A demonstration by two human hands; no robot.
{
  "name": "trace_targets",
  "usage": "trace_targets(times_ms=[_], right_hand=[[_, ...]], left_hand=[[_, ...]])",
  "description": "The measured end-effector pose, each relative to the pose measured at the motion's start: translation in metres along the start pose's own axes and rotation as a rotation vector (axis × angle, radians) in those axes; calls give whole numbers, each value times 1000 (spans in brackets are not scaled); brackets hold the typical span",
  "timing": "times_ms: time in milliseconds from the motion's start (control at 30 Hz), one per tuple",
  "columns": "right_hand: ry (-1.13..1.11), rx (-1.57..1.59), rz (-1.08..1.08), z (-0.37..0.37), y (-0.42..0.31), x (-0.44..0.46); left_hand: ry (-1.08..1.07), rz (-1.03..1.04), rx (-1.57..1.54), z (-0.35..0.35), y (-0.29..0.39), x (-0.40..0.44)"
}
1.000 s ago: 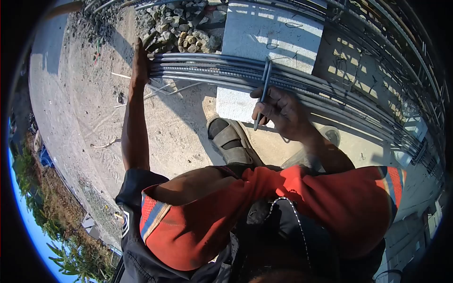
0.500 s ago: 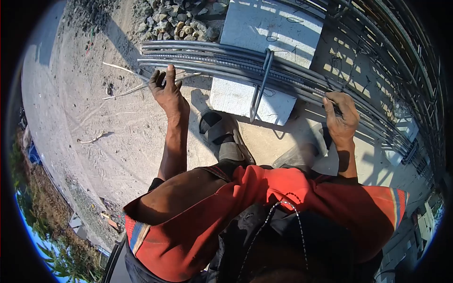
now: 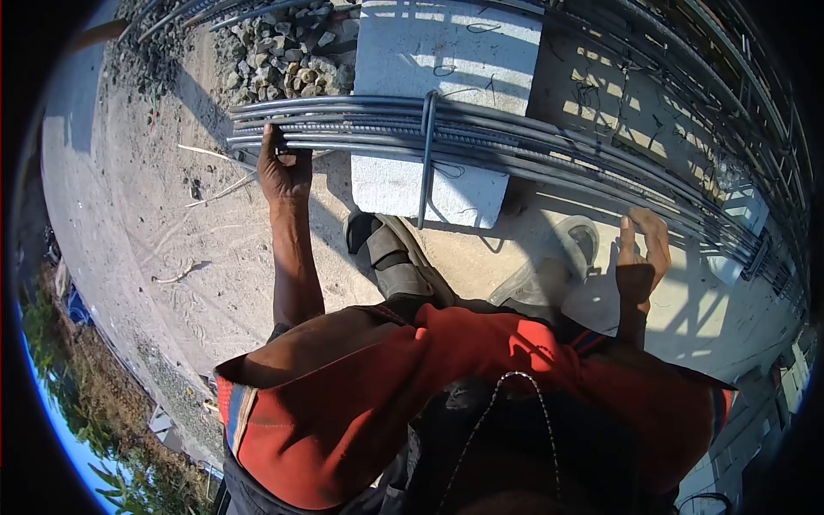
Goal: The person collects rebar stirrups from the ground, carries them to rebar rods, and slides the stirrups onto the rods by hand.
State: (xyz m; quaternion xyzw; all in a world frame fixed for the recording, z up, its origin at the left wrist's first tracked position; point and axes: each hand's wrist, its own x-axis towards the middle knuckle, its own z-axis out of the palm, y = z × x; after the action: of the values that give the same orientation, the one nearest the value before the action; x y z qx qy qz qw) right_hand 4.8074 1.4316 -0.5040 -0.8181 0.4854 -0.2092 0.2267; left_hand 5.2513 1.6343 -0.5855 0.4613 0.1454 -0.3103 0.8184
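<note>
A bundle of long steel rebars (image 3: 343,129) crosses in front of me, some ribbed, some smooth-looking. Near its left end my left hand (image 3: 287,174) is closed on the lower bars, thumb over them; the other fingers are partly hidden. A bent steel stirrup (image 3: 427,163) loops around the bundle and hangs in front of a white block (image 3: 403,189) that supports the bars. My right hand (image 3: 644,253) is off the bars, just below them on the right, thumb apart from the fingers and nothing in it.
Grey stones (image 3: 287,64) are heaped at the top left. More steel bars (image 3: 730,77) stretch along the upper right. Another white block (image 3: 745,206) is under the far right end of the bundle. Thin sticks (image 3: 225,189) lie on the dusty ground.
My left hand has closed on the bars near their left end. My right hand has let go of the bundle and moved down and right. The stirrup now hangs straighter.
</note>
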Motion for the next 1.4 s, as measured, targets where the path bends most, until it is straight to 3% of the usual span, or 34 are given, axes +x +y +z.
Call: trace_targets(times_ms=[333, 433, 500, 567, 600, 700, 767, 833, 933, 967, 1033, 1167, 1233, 1300, 1400], right_hand=[[-178, -81, -316, 28, -11, 56], [-223, -71, -285, 27, -9, 58], [-210, -1, -291, 33, -12, 56], [-158, -27, -289, 29, -6, 55], [-140, -21, -263, 29, -6, 52], [-60, 41, -371, 36, 3, 43], [-42, 28, -356, 39, 3, 40], [-31, 18, -371, 40, 5, 40], [-48, 22, -398, 37, 5, 42], [-40, 19, -407, 38, 5, 42], [-18, 2, -425, 39, 8, 43], [-45, -21, -457, 40, 11, 42], [-82, -57, -457, 41, 13, 41], [-82, -160, -498, 42, 9, 43], [-89, -219, -495, 44, 11, 40]], left_hand=[[-18, -89, 58, 32, -33, -34], [-28, -124, 21, 31, -35, -41], [14, -111, 2, 32, -36, -41], [-150, -156, -53, 27, -34, -39], [-41, -105, 27, 35, -37, -40], [-125, -15, 238, 7, -41, -25], [12, -44, 261, 36, -40, -42], [-99, -205, 184, 16, -28, -31], [-346, -258, 103, 0, -26, -18], [-165, -164, 153, 4, -29, -21], [-375, -250, 0, -2, -28, -17], [-130, -181, 42, 26, -30, -33], [-336, -236, -12, -2, -26, -12], [-306, -216, 7, 14, -28, -27], [-96, -117, 88, 2, -32, -11]])
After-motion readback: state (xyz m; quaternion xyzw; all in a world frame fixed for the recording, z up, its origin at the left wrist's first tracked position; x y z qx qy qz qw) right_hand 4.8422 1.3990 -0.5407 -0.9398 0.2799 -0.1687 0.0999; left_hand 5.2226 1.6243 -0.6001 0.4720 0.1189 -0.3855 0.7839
